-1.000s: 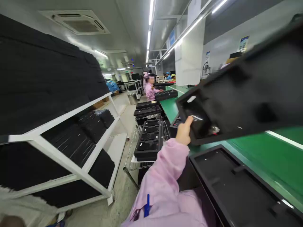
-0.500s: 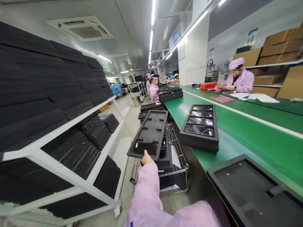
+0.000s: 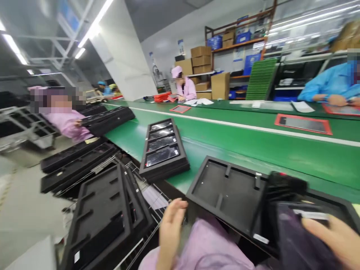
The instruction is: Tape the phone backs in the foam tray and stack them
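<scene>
My left hand (image 3: 171, 225) is raised near the green bench's front edge, fingers loosely stretched and nothing in them. At the right, my right hand (image 3: 334, 236) grips dark phone screens (image 3: 302, 213) with white labels; motion blur hides how many. They are over a black foam tray (image 3: 222, 191) on the bench, whose left part shows bare slots. Left of my left hand, another foam tray (image 3: 101, 198) lies tilted on a stack, with one phone screen (image 3: 98, 240) in its near slot.
A tray stack (image 3: 165, 170) filled with phone screens stands on the green bench (image 3: 225, 135). Below its edge is a wire cart (image 3: 157, 210). More black trays (image 3: 75, 157) lie at left. Co-workers in pink (image 3: 187, 90) and blue (image 3: 323, 82) sit across; another pink-clad person stands at left.
The view has swung right. My left hand has let go of the foam tray on the cart and moved toward the bench. My right hand has come into view with phone screens.
</scene>
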The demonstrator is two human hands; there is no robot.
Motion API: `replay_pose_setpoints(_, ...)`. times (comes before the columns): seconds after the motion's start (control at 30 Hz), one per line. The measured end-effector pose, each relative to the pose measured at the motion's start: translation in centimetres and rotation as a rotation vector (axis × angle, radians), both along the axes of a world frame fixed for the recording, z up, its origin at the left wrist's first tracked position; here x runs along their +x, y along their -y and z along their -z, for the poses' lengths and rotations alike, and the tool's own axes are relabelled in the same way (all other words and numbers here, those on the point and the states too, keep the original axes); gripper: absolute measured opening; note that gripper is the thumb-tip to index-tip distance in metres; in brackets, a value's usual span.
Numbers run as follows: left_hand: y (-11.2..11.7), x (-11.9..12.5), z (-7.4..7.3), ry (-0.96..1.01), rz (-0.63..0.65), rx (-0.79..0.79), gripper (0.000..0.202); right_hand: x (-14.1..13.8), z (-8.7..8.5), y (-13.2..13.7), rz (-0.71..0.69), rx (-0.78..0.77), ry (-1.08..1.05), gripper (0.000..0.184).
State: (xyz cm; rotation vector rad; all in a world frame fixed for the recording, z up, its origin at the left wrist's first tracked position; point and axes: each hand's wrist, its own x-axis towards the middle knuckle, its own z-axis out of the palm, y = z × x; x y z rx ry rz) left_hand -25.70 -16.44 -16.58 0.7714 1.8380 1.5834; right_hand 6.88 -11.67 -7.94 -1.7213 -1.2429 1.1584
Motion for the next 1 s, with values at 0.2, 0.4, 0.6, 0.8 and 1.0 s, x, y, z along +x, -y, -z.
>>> replay_pose_setpoints(0.2,-3.3,12.4,-4.5,0.322,0.856,0.054,0.041,-3.0,-0.8,0.8,-0.271,0.112,-0.108,0.049)
replay_pose_setpoints(0.4,-8.7,8.5,-5.2,0.151,0.552,0.010,0.038,0.4,0.1,1.7,-0.035,0.034,-0.319,0.057)
replay_pose_setpoints(0.6,-15.3,3.4,-4.3,-0.144,0.557,-0.211,0.024,3.1,0.0,1.7,0.194,0.191,-0.234,0.045)
replay_pose_setpoints(0.8,-14.8,5.5,-2.8,-0.505,0.579,-0.221,0.022,3.3,-0.1,2.8,0.142,0.419,-0.158,0.039)
replay_pose_setpoints(1.0,-10.2,10.4,-5.2,-0.563,0.954,0.314,0.081,2.6,-0.6,2.7,0.075,0.853,-0.046,0.024)
